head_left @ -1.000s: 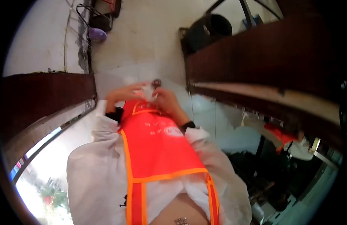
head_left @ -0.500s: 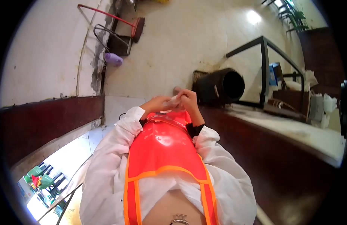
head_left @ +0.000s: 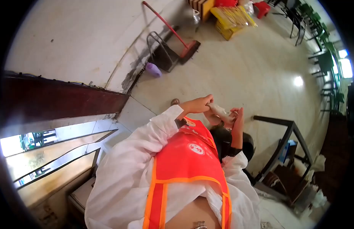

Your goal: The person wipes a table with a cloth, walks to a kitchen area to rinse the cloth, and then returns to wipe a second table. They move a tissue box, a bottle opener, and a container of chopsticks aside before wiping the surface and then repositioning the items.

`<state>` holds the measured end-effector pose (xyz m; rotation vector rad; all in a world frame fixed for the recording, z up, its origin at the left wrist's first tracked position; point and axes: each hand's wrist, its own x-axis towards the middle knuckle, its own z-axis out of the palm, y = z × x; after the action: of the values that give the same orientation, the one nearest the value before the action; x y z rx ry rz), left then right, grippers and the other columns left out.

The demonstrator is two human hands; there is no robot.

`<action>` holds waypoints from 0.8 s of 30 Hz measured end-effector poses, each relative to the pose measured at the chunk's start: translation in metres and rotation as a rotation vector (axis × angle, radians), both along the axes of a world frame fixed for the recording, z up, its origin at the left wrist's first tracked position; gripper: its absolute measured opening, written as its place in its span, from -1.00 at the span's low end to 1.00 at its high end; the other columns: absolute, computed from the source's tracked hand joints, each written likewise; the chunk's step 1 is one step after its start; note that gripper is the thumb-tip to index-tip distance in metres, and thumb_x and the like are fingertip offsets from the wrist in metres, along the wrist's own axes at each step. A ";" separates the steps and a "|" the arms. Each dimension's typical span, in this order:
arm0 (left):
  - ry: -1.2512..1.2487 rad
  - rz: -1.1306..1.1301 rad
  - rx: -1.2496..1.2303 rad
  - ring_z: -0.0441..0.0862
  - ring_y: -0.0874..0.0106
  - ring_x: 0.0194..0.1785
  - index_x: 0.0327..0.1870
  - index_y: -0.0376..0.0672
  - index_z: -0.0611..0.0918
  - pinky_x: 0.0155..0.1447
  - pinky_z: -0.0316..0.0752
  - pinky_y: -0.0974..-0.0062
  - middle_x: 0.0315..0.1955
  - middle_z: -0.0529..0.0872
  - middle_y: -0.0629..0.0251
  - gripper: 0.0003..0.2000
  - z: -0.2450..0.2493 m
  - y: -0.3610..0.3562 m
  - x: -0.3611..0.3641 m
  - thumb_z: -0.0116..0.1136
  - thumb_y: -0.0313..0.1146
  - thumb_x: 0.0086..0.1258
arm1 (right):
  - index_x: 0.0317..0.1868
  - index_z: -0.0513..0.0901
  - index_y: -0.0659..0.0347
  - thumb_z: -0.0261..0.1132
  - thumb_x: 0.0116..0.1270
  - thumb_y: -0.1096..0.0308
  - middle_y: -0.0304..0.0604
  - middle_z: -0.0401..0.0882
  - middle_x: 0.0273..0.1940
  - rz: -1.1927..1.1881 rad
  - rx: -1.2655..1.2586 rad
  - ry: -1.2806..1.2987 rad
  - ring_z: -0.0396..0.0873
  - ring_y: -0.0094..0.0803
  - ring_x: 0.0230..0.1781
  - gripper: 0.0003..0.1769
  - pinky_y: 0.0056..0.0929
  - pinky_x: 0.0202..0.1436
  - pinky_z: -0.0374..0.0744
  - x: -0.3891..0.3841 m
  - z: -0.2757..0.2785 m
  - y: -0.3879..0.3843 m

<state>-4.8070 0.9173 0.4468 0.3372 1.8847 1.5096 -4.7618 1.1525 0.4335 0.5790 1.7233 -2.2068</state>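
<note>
A crumpled, whitish strip (head_left: 220, 111), thin like tissue or a rag, stretches between my two hands in front of the red apron (head_left: 188, 164). Its exact kind I cannot make out. My left hand (head_left: 200, 104) pinches one end with fingers closed. At the other end, slightly lower, my right hand (head_left: 235, 117) has its fingers closed on the strip. Below the hands, partly covered by my right forearm and the apron, stands a black bin (head_left: 221, 138).
Against the left wall are a red-handled broom (head_left: 173, 28), a dustpan (head_left: 161, 57) and a purple bottle (head_left: 153, 70). A black metal frame (head_left: 285, 139) stands at right. Yellow packages (head_left: 231, 19) lie at the far end, and green chairs (head_left: 324, 61) line the right side.
My hands, close together before, are now apart with the whitish strip drawn out between them. The view has turned, showing more floor, the yellow packages and the chairs.
</note>
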 end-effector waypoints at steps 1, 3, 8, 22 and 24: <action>0.017 -0.098 -0.058 0.41 0.35 -0.18 -0.09 -0.21 0.32 -0.04 0.33 0.41 -0.30 0.46 0.15 -0.71 0.005 -0.015 -0.011 -0.10 -0.64 0.14 | -0.22 0.52 0.18 -0.02 0.41 0.02 -0.33 0.35 -0.59 0.018 -0.001 0.013 0.34 -0.60 -0.63 -0.61 -0.60 -0.59 0.33 -0.010 -0.001 -0.012; 0.070 -0.059 -0.010 0.41 0.35 -0.19 -0.08 -0.21 0.32 -0.05 0.34 0.42 -0.32 0.46 0.16 -0.68 0.001 -0.040 -0.025 -0.09 -0.65 0.12 | -0.10 0.54 0.15 0.03 0.40 0.11 -0.37 0.33 -0.63 0.273 0.285 0.055 0.28 -0.64 -0.71 -0.68 -0.62 -0.70 0.26 -0.034 -0.001 -0.039; 0.333 0.208 0.041 0.44 0.35 -0.20 -0.03 -0.22 0.33 -0.11 0.35 0.41 -0.33 0.50 0.16 -0.62 0.029 -0.119 -0.050 -0.11 -0.67 0.07 | 0.07 0.50 0.24 0.15 0.33 0.35 -0.36 0.50 -0.48 0.794 0.207 0.122 0.40 -0.66 -0.53 -0.68 -0.63 -0.45 0.41 -0.082 0.009 -0.137; 0.521 0.941 -0.476 0.53 0.02 -0.22 -0.10 -0.20 0.39 -0.24 0.39 0.18 -0.30 0.55 -0.01 -0.68 0.064 -0.293 -0.009 0.09 -0.50 0.09 | -0.35 0.54 0.29 0.30 0.12 0.46 -0.35 0.43 -0.63 0.766 0.409 0.786 0.34 -0.68 -0.62 -0.88 -0.64 -0.54 0.33 -0.221 0.043 -0.385; 0.572 1.060 -0.533 0.53 0.02 -0.23 -0.15 -0.20 0.45 -0.24 0.40 0.18 -0.32 0.57 0.01 -0.73 0.061 -0.308 0.003 0.11 -0.46 0.10 | -0.41 0.50 0.27 0.27 0.16 0.47 -0.35 0.43 -0.62 0.725 0.318 0.741 0.36 -0.68 -0.63 -0.90 -0.64 -0.56 0.34 -0.223 0.059 -0.418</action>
<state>-4.8038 0.6094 0.5081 -0.6582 3.0981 1.4717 -4.9848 0.7344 0.4920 -0.8145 2.1501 -1.6907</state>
